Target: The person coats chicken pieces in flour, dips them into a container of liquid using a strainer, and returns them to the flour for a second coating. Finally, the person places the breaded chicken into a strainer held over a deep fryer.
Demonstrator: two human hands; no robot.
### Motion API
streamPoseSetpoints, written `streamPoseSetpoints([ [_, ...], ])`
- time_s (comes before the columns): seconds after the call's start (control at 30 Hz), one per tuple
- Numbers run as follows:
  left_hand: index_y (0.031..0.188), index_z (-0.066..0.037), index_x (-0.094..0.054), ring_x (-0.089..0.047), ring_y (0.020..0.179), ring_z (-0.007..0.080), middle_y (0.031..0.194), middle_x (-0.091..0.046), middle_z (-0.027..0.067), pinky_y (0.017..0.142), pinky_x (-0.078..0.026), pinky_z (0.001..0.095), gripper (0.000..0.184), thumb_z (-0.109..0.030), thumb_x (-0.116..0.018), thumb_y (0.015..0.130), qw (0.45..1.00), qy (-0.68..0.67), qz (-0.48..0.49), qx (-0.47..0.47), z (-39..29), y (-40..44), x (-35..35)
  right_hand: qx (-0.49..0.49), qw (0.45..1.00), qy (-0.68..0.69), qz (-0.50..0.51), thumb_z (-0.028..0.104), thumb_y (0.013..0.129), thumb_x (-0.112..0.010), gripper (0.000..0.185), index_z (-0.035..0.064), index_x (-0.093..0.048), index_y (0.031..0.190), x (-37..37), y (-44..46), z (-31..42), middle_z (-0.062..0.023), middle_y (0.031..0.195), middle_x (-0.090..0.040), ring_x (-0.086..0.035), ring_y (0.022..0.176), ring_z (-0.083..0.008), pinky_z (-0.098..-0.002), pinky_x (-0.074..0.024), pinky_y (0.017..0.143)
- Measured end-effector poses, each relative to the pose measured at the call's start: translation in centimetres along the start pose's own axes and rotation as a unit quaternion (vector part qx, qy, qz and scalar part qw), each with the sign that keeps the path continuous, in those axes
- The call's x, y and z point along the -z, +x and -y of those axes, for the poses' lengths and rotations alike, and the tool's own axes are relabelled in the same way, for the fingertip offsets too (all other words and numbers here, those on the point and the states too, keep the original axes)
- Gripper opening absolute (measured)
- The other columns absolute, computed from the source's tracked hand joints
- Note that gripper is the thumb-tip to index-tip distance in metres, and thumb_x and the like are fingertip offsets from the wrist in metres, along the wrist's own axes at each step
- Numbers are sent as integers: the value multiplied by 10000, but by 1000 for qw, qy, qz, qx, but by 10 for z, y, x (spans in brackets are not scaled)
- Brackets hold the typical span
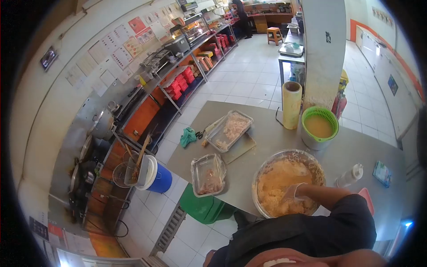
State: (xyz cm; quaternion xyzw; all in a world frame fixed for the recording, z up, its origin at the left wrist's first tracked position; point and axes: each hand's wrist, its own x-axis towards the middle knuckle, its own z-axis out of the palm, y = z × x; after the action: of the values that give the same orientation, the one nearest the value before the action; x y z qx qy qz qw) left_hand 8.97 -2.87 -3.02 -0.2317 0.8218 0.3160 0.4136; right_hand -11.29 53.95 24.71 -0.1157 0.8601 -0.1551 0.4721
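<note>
My right hand (291, 196), in a clear plastic glove, is down in the crumbly orange-tan mixture (278, 180) of a large round bowl (255, 187). Its fingers are hidden, so I cannot see whether they hold anything. At the bottom edge, a small bit of skin (210, 257) beside the dark clothing may be my left hand or arm; no fingers can be made out. Left of the bowl are a clear tray with reddish-brown pieces (209, 181) and another with pale pieces (235, 127), the latter partly over a board (240, 150).
Behind the bowl stand a green basket in a pail (319, 127) and an upright wrap roll (292, 104). A white bottle (350, 175) is at right. Left are a blue bucket (160, 178) and green bin (204, 207). A person (241, 18) stands far back.
</note>
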Motion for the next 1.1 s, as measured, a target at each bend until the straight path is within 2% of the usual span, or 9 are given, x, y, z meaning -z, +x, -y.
streamPoseSetpoints([
  [0.3,1155,-3,-628,-665,888,294,993,-675,187,790,-537,419,410,-348,-445,1030,999,32,12,-23,-15,12,19,-74,982,151,-88,503,831,-694,657,103,-592,1342,26,-14,32,-225,1241,-645,-625,1118,-361,-475,-474,960],
  [0.37,1152,1,-627,-666,881,287,988,-675,182,784,-539,413,415,-352,-444,1033,999,38,12,-36,-19,20,23,-85,971,199,-101,571,765,-737,822,64,-545,1383,22,-19,43,-240,1291,-619,-605,1167,-375,-481,-457,995],
  [0.53,1145,9,-626,-669,862,270,976,-677,170,769,-543,398,427,-361,-441,1040,981,120,-15,-154,-13,51,31,-14,994,30,-103,679,709,-742,1008,62,-471,1458,-54,104,-28,-226,1457,-502,-486,1327,-369,-487,-359,1120],
  [0.67,1140,16,-624,-670,848,257,967,-678,160,758,-547,386,437,-369,-439,1047,964,162,-25,-211,16,64,33,49,971,123,-199,597,816,-693,832,65,-499,1425,-18,43,-17,-194,1378,-574,-536,1262,-324,-440,-410,1077],
  [0.8,1143,22,-618,-671,839,237,957,-676,151,690,-558,343,391,-337,-505,1037,998,-15,-21,-58,-30,28,24,18,956,198,-216,500,927,-622,634,78,-528,1390,-2,5,-41,-182,1287,-637,-602,1171,-312,-391,-457,1014],
  [0.87,1136,35,-615,-667,843,229,949,-673,152,641,-565,332,386,-327,-552,1018,986,-79,-13,-148,-4,24,17,46,939,260,-221,475,952,-595,560,99,-555,1365,-17,12,-82,-188,1242,-657,-622,1124,-337,-409,-460,986],
  [0.93,1124,29,-619,-666,838,214,953,-671,148,614,-572,332,404,-351,-602,989,951,139,45,-272,50,53,24,104,927,227,-278,445,954,-596,532,90,-566,1349,-34,31,-109,-193,1204,-671,-635,1095,-357,-424,-473,966],
  [0.97,1106,21,-625,-660,785,207,914,-663,131,590,-573,335,391,-345,-635,968,995,-76,57,-9,58,57,17,105,929,185,-301,440,949,-602,531,86,-570,1343,-36,35,-110,-197,1187,-677,-639,1085,-367,-431,-479,958],
  [1.1,1124,-14,-622,-652,677,202,886,-671,112,521,-529,332,393,-362,-658,945,998,-55,9,25,83,59,25,-128,967,88,-202,524,838,-705,752,0,-524,1346,-37,11,-19,-235,1199,-661,-617,1120,-402,-447,-476,976],
])
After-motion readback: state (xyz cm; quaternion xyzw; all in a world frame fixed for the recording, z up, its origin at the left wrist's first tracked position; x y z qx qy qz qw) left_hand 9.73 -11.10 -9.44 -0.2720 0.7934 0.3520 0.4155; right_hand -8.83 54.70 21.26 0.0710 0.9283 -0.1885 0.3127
